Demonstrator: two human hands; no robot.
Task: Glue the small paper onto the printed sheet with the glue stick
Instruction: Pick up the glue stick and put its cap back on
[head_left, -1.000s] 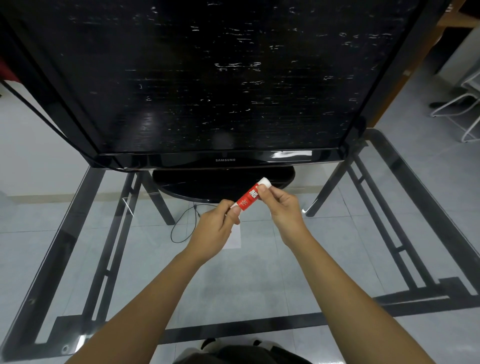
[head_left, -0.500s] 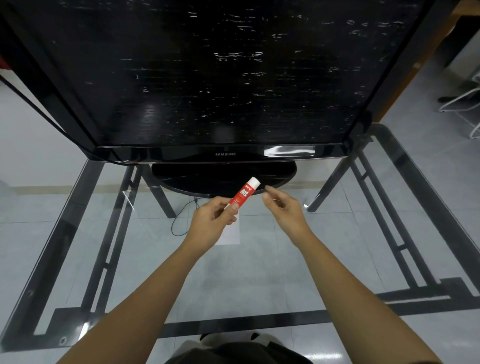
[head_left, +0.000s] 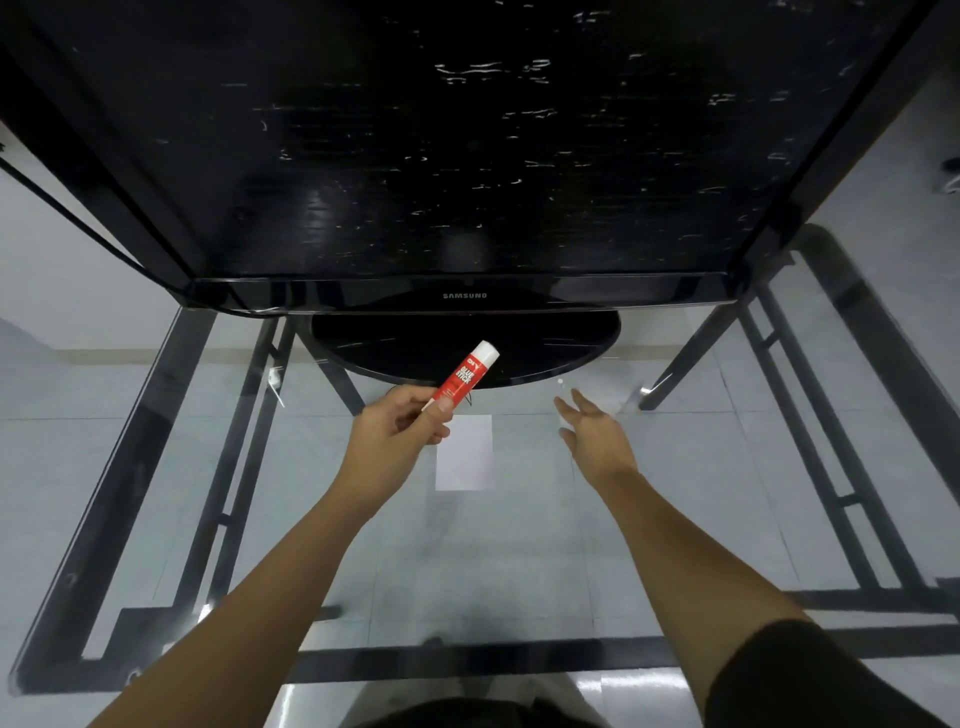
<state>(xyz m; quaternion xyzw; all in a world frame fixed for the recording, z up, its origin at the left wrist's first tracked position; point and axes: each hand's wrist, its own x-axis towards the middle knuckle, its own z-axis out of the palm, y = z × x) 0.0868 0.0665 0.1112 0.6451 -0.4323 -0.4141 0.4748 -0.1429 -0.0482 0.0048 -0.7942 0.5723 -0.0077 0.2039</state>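
**Inventory: glass table, one glue stick in hand**

Item 1. Glue stick (head_left: 464, 378): red body, white end pointing up and away from me, tilted toward the right. White lettering down the red label reads "GLUE STICK", with a smaller mark above it that I cannot make out. Location: in my left hand (head_left: 397, 435), raised above the table in front of the monitor's base.

Item 2. Left hand: fingers curled closed around the lower end of the glue stick, thumb pressed against its side, the stick pinched between thumb and forefinger.

Item 3. Right hand (head_left: 597, 439): fingers (head_left: 582, 400) spread and loosely extended forward, palm down, holding nothing. It hovers over the glass table (head_left: 519, 571), apart from the glue stick. Whether the fingertips touch the glass I cannot tell.

Item 4. Small white object (head_left: 560, 382): a tiny pale speck just beyond my right fingertips; too small to identify.

Item 5. Small paper (head_left: 464, 453): a plain white rectangle lying flat on the glass between my two hands, its upper left corner hidden by my left hand. No print is visible on it.

Item 6. Monitor (head_left: 467, 156): black, screen dark and scuffed with pale streaks, lower bezel marked "SAMSUNG", standing on an oval black base at the far side of the table.
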